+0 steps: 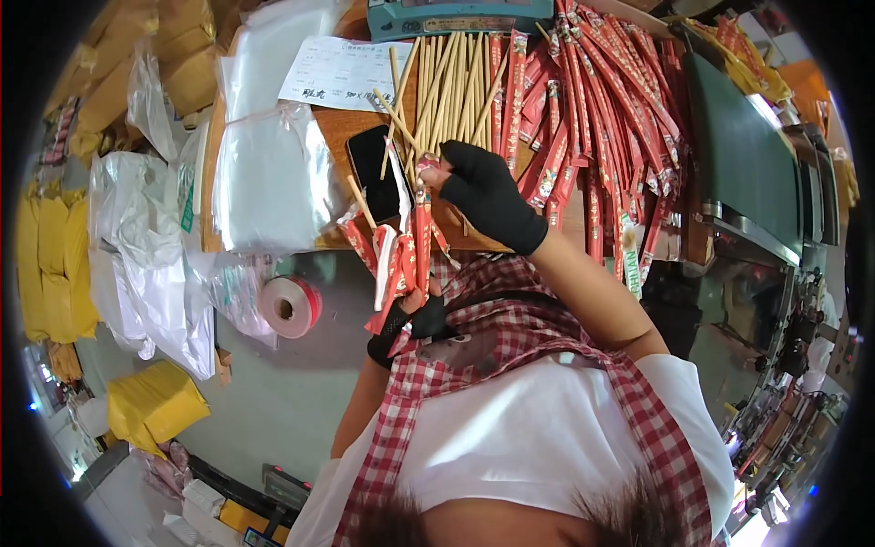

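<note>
My left hand (421, 317), in a black fingerless glove, is closed around a bunch of red printed paper chopstick sleeves (423, 242) at the table's near edge. Some of the sleeves splay outward, and a white strip shows among them. Above it, my right hand (483, 193), gloved the same way, pinches at the upper end of the sleeves, where slanting wooden chopsticks (398, 118) meet its fingertips. Exactly how the sticks sit in those fingers is partly hidden. Bare chopsticks (448, 87) lie in a loose row just beyond. A black phone (372, 173) rests left of my right hand.
Red wrapped chopstick packets (620, 100) are heaped on the right side. Clear plastic bags (269, 187) and a written paper slip (342, 75) cover the left. A teal machine (460, 16) stands at the back. Below left is a tape roll (290, 306); yellow parcels (155, 406) lie lower.
</note>
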The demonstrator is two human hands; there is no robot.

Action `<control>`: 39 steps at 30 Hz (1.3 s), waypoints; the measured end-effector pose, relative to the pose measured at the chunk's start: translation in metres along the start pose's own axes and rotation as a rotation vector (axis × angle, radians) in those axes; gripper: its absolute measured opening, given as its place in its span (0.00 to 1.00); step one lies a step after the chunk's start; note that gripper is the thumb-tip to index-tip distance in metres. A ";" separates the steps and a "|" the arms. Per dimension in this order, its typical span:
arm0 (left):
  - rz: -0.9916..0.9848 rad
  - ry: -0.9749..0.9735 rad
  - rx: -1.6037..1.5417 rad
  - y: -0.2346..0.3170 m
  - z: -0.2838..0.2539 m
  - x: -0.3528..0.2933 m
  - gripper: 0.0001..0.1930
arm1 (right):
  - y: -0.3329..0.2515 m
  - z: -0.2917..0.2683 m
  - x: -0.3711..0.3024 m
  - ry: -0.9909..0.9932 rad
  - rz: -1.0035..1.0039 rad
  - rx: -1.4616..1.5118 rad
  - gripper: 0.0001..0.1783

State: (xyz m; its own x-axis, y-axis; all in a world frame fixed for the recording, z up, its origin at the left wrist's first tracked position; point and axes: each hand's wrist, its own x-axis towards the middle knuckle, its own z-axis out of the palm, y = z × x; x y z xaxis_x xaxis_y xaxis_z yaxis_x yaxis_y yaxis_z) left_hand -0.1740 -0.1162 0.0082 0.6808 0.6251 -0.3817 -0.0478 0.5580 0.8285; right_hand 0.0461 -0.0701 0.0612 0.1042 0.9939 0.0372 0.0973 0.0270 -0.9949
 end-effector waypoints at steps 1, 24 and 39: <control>-0.038 -0.011 0.020 -0.016 -0.013 -0.006 0.17 | -0.002 0.000 0.002 -0.002 -0.003 0.001 0.08; -0.078 0.259 -0.553 -0.036 -0.043 -0.041 0.07 | 0.091 -0.130 0.176 0.374 -0.296 -0.575 0.13; 0.044 0.313 -0.573 0.068 -0.046 0.052 0.10 | 0.022 0.037 0.075 -0.326 -1.188 -0.787 0.07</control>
State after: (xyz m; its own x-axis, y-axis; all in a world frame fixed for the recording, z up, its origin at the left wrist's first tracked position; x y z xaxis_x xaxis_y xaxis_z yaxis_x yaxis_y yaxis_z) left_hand -0.1751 -0.0208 0.0257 0.4283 0.7351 -0.5256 -0.5117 0.6767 0.5294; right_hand 0.0192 0.0094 0.0388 -0.6352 0.4118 0.6534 0.4805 0.8731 -0.0831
